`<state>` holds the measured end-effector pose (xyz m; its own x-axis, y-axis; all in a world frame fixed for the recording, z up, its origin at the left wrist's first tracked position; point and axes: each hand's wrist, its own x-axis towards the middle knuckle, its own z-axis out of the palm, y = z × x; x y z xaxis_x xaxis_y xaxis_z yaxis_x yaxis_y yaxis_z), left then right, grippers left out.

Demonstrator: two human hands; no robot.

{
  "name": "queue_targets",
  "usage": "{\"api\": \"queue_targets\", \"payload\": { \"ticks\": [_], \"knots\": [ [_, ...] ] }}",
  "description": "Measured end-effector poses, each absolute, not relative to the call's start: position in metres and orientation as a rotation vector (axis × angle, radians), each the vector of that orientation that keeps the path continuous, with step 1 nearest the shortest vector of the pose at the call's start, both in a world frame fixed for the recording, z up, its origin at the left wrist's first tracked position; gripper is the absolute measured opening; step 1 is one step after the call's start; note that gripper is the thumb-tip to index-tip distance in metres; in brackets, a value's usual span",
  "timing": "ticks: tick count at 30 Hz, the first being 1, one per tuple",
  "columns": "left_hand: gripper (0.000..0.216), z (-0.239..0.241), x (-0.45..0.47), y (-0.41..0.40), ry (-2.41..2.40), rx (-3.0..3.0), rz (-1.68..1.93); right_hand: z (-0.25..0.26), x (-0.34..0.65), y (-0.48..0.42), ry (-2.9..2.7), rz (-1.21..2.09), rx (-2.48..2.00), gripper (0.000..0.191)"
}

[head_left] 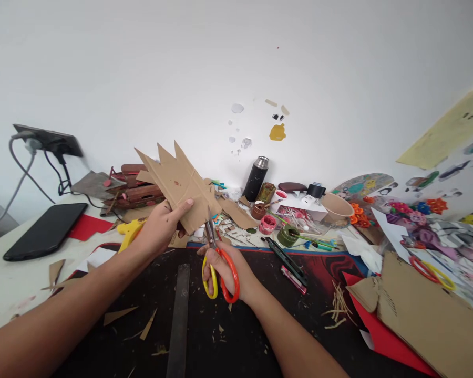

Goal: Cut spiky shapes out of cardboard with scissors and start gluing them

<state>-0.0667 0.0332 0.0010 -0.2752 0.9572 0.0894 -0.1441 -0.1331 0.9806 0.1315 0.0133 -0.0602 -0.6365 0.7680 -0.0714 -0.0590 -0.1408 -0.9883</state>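
The left hand [161,226] had its grip on the notched cardboard [187,184], thumb across the near face, seemingly to brace it and leave the lower right edge free. There the blades of the scissors [211,236] met it; the right hand [242,270] gripped their handles, fingers through the loops. The cardboard was up over the back of the dark mat [220,352], probably for elbow room. Below lay a ruler [179,315]; a glue gun [128,231] sat left. Paint jars [267,224] and a flask [256,179] crowded the worktop [3,294] behind, leaving little space that way.
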Motion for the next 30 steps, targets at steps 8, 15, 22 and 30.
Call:
{"api": "queue_targets", "payload": {
  "ticks": [8,15,22,30],
  "knots": [
    [0.042,-0.001,-0.071,0.036,1.214,0.998,1.591,-0.058,0.13,0.011,-1.557,1.768,-0.853,0.069],
    [0.044,0.0,-0.07,0.038,1.208,0.924,1.64,-0.053,0.129,0.005,-1.606,1.683,-0.915,0.059],
    [0.051,-0.002,-0.068,0.038,1.227,0.953,1.638,-0.05,0.127,0.003,-1.633,1.665,-0.929,0.059],
    [0.052,0.002,-0.065,0.033,1.272,1.019,1.574,-0.047,0.127,0.0,-1.666,1.63,-0.938,0.055]
  ]
}}
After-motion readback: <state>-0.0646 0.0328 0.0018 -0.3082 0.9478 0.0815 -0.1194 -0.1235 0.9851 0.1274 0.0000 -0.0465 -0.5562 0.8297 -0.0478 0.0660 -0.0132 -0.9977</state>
